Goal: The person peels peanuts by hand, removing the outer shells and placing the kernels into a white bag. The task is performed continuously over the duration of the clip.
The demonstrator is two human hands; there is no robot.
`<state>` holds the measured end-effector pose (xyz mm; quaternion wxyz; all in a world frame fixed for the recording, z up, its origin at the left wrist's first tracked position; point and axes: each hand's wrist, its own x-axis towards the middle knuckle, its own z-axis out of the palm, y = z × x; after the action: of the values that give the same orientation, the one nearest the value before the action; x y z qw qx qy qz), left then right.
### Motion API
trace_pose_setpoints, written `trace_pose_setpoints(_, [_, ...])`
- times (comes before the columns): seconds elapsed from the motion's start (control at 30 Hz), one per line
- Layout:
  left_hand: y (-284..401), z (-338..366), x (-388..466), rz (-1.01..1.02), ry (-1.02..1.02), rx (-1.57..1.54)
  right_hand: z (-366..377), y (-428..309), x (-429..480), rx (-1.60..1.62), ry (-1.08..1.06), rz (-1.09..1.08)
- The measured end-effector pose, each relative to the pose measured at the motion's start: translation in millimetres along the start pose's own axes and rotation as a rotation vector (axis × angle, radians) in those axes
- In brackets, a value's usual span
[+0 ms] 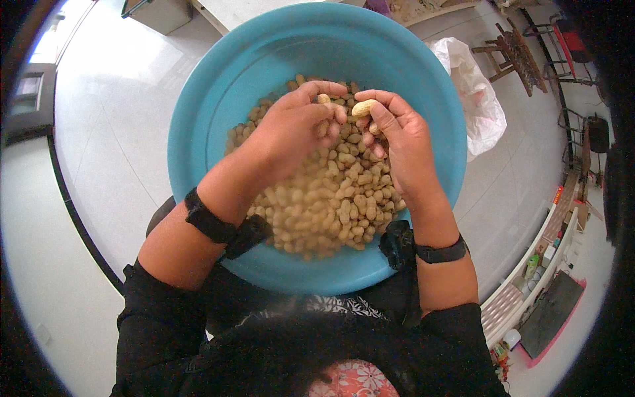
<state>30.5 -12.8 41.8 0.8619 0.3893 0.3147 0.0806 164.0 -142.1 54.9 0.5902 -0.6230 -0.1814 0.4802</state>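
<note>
A large blue plastic basin (pixel 317 278) lies before me, holding a heap of unshelled peanuts (pixel 354 198). Over the far part of the heap, my right hand (pixel 404 129) pinches a peanut in its shell (pixel 363 107) between thumb and index finger, with more peanuts against its curled fingers. Close by on the left, my left hand (pixel 302 124) is slightly blurred, its fingers curled around peanuts; one peanut (pixel 323 99) shows between thumb and index finger. The two hands are near each other, fingertips apart. Black bands circle both forearms.
A white woven sack (pixel 474 99) lies on the tiled floor beside the basin's right rim. Beyond it stands a small wooden stool (pixel 516 57). A grey bin (pixel 158 15) and a white table edge (pixel 213 15) are past the far rim. A long low shelf (pixel 533 268) with items curves along the right.
</note>
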Motion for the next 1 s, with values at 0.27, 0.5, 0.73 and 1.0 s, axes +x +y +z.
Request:
trace_pose_setpoints(0.27, [5.2, 4.5, -5.4, 0.011, 0.033, 0.142, 1.3, 2.1, -0.1, 0.009, -0.040, -0.093])
trace_pose_setpoints(0.5, [-0.6, 3.1, -3.5, 0.019, -0.057, 0.278, -2.0, 2.4, 0.6, -0.372, -0.001, -0.212])
trace_pose_setpoints(0.73, [2.4, -3.0, -2.1, 0.037, -0.004, -0.038, -5.1, 7.2, 7.0, -0.045, 0.006, -0.125])
trace_pose_setpoints(1.0, [-1.0, -1.8, -0.8, 0.003, -0.043, 0.000, -5.8, 3.8, 2.0, -0.173, 0.022, -0.093])
